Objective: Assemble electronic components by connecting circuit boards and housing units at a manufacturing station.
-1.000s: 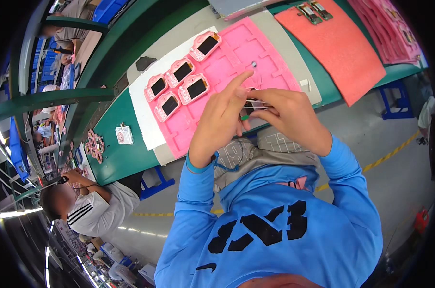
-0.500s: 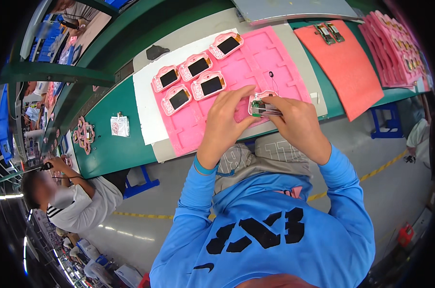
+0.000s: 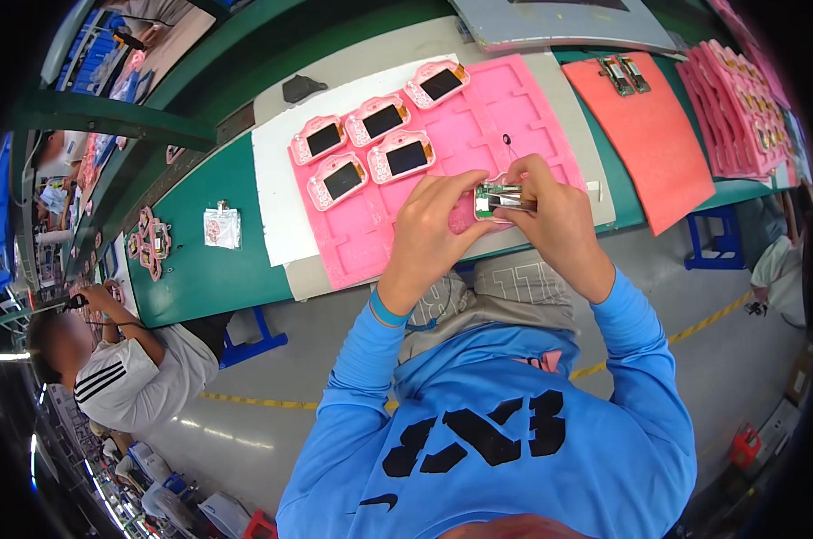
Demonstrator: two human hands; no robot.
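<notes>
Over the near right part of a pink foam tray (image 3: 348, 256), a small green circuit board (image 3: 483, 203) with a silvery part sits at a pink casing mostly hidden by my fingers. My left hand (image 3: 431, 225) grips its left side between thumb and fingers. On its right side, the thumb and fingers of my right hand (image 3: 557, 220) are closed on the board. A small round black part (image 3: 507, 139) on a thin wire lies just beyond. Several pink casings with dark screens, one a casing (image 3: 406, 158) near the middle, lie at the tray's left and far side.
Right of the tray lies an orange-pink foam sheet (image 3: 644, 153) bearing two circuit boards (image 3: 624, 75). Stacked pink trays (image 3: 734, 117) stand farther right. Left on the green table are a clear bag (image 3: 222, 226) and pink parts (image 3: 150, 242). A co-worker (image 3: 137, 368) sits at the left.
The board has turned so more of its green face and silvery part show. My right fingers have shifted around its right side. The whole view has shifted slightly.
</notes>
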